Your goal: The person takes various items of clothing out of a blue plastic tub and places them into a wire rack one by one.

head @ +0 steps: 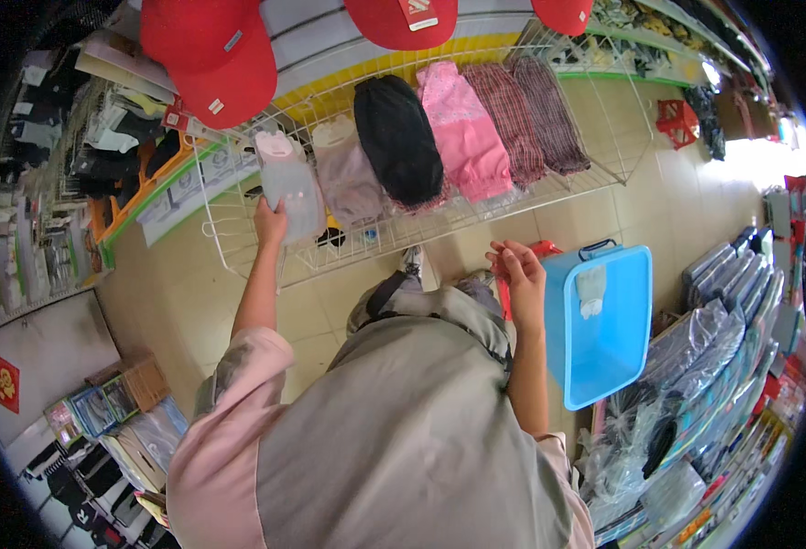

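My left hand (271, 221) grips the lower left edge of a translucent packaged item with a pale pink top (293, 195) at the left end of a white wire basket (389, 240). Beside that packet lies another clear package with pale fabric (349, 175). Further right in the basket lie a black folded fabric piece (399, 144), a pink one (468, 141), a red checked one (509, 123) and a dark checked one (550, 113). My right hand (518, 269) is raised beside a blue plastic bin (607, 329), fingers loosely bent, holding nothing visible.
Red caps (210, 58) hang above the basket. Racks of packaged socks (111, 130) stand at the left. Plastic-wrapped goods (691, 343) fill the right side. A red plastic object (545, 248) is between my right hand and the bin. Cardboard boxes (145, 384) stand at lower left.
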`<state>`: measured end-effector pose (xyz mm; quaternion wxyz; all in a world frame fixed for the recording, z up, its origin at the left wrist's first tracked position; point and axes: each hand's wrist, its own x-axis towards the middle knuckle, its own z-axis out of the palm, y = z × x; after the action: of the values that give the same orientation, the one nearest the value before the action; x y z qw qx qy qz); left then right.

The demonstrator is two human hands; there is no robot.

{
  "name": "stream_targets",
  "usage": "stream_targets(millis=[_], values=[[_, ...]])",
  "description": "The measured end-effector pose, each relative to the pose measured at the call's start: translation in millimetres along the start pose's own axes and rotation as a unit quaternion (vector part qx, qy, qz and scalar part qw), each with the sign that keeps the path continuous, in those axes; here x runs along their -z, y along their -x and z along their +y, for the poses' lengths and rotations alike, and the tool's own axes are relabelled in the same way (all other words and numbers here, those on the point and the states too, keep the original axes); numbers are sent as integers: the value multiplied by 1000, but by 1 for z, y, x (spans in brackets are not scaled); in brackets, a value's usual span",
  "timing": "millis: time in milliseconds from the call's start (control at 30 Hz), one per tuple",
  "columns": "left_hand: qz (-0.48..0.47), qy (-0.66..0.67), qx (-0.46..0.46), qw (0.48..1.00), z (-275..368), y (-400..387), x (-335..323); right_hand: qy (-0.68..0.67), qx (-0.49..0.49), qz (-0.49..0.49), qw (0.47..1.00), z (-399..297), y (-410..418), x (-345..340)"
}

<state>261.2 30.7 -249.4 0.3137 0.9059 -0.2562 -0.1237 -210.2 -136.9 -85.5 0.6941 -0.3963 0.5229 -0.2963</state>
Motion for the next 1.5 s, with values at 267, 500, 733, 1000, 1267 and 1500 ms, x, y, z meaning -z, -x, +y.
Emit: stream_targets(millis=[267, 500, 733, 1000, 1267, 1500], values=[[71, -22, 82, 994, -75, -8, -27, -19, -8, 9, 1000, 11, 0, -6], [17, 154, 39, 987, -17, -3, -2, -9, 2, 15, 1000, 16, -3, -12], [71, -172, -3, 983, 31, 39, -17, 17, -6, 9, 1000, 13, -3, -18], [-22, -259, -20, 965, 16, 44, -56, 10, -8, 17, 1000, 16, -2, -9], [-61, -223, 100, 968, 29, 38, -98, 61, -25, 72, 995, 23, 18, 25], [-2, -324, 63, 944, 13, 34, -116, 71, -38, 141, 987, 30, 37, 80]])
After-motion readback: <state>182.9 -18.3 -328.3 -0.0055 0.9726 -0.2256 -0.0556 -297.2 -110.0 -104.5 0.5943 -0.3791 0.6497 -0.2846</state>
